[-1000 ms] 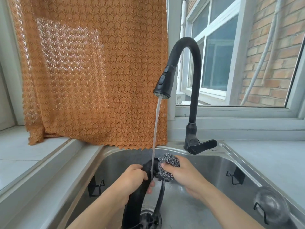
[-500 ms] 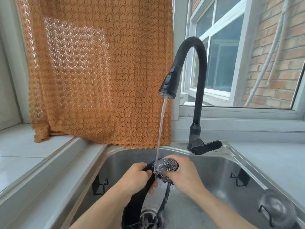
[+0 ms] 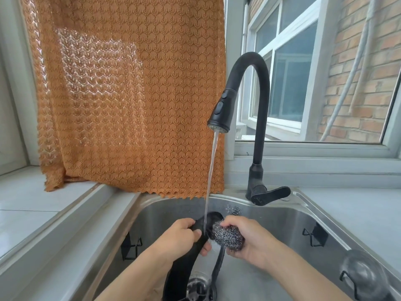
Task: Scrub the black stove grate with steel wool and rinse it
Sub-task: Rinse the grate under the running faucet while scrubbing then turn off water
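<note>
Mid-scrub: left hand (image 3: 178, 237) fingers grip the grate (image 3: 184, 263) under the tap stream, right hand (image 3: 249, 240) fingers squeeze the steel wool (image 3: 226, 233) against it. Next I'd work fresh spots, then rinse.

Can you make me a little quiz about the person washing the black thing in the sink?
1. True or false: water is running from the faucet onto the black stove grate.
2. Which hand holds the steel wool? A) left hand B) right hand C) neither
3. Fill in: the curtain behind the sink is ____ in colour.

Key:
1. True; the stream lands on the grate's top.
2. B; the right hand grips the wool, while the left hand grips the grate.
3. Orange.
</note>
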Available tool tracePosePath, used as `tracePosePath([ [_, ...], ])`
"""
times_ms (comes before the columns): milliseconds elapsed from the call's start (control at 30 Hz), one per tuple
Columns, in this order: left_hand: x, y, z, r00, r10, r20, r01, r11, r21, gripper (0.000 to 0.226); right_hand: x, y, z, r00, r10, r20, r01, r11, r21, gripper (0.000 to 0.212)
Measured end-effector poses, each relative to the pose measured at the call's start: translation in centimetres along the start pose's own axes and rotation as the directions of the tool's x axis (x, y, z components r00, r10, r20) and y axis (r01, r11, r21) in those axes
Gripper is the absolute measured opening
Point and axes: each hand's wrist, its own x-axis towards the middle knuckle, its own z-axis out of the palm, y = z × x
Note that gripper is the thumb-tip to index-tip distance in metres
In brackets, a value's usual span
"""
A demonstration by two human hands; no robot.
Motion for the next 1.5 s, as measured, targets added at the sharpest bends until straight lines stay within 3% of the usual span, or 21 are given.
tracePosePath([
  [133,-0.6,0.4,0.0,0.998,-0.022,0.054,0.022,1.0,-0.001,0.021,-0.3,0.2,0.1,0.997,0.067,0.048,-0.071,0.994,0.087,0.018],
  [233,-1.0,0.9,-0.4,0.995,-0.066,0.077,0.069,0.997,-0.032,0.02,-0.1,0.4,0.4,0.998,0.052,0.044,-0.055,0.997,0.061,0.02],
  [367,-2.4,1.8,-1.4,0.972,-0.18,0.15,0.173,0.983,0.054,0.014,-0.2,0.4,0.6,0.999,0.01,0.048,-0.009,1.0,-0.015,0.021],
  [433,-2.7,2.3,-2.2,0.962,-0.219,0.161,0.216,0.976,0.038,0.026,-0.3,0.5,0.7,0.998,-0.008,0.064,0.013,0.998,-0.064,0.029],
  [500,-2.7,2.5,-2.9,0.95,-0.289,0.115,0.291,0.957,0.001,0.031,-0.2,0.6,0.8,0.995,-0.019,0.096,0.03,0.992,-0.119,0.037],
  [633,-1.3,1.4,-3.7,0.94,-0.34,-0.042,0.341,0.94,0.013,0.038,-0.5,0.7,0.7,0.985,-0.043,0.169,0.082,0.97,-0.23,0.034],
  [667,-0.8,1.0,-3.6,0.945,-0.32,-0.071,0.322,0.947,0.018,0.041,-0.7,0.8,0.7,0.983,-0.045,0.179,0.091,0.962,-0.258,0.04],
  [800,0.2,0.2,-2.6,0.97,-0.218,-0.107,0.215,0.976,-0.034,0.049,-1.1,1.2,1.1,0.989,-0.064,0.134,0.111,0.916,-0.385,0.097],
  [867,0.0,0.5,-2.2,0.98,-0.185,-0.075,0.177,0.979,-0.101,0.051,-1.1,1.4,1.2,0.987,-0.081,0.138,0.134,0.887,-0.443,0.107],
  [1067,-0.3,0.9,-1.4,0.997,-0.081,-0.013,0.076,0.972,-0.222,0.051,-3.1,0.7,1.6,0.974,-0.09,0.209,0.205,0.746,-0.633,0.074],
  [1200,-0.1,1.0,-1.3,0.999,-0.036,0.008,0.036,0.984,-0.172,0.05,-3.9,0.4,2.2,0.937,-0.091,0.338,0.314,0.642,-0.699,0.033],
  [1267,0.0,0.6,-1.4,1.0,-0.023,0.014,0.025,0.996,-0.087,0.044,-3.9,0.6,2.4,0.921,-0.096,0.378,0.358,0.594,-0.72,0.03],
  [1367,0.3,-0.1,-1.7,1.0,-0.011,-0.011,0.011,1.0,0.018,0.016,-3.7,0.8,2.5,0.907,-0.088,0.412,0.391,0.539,-0.746,0.03],
  [1500,0.5,-0.5,-1.8,0.999,-0.034,-0.019,0.035,0.997,0.064,0.012,-3.7,0.4,1.8,0.913,-0.045,0.405,0.376,0.473,-0.797,0.033],
])
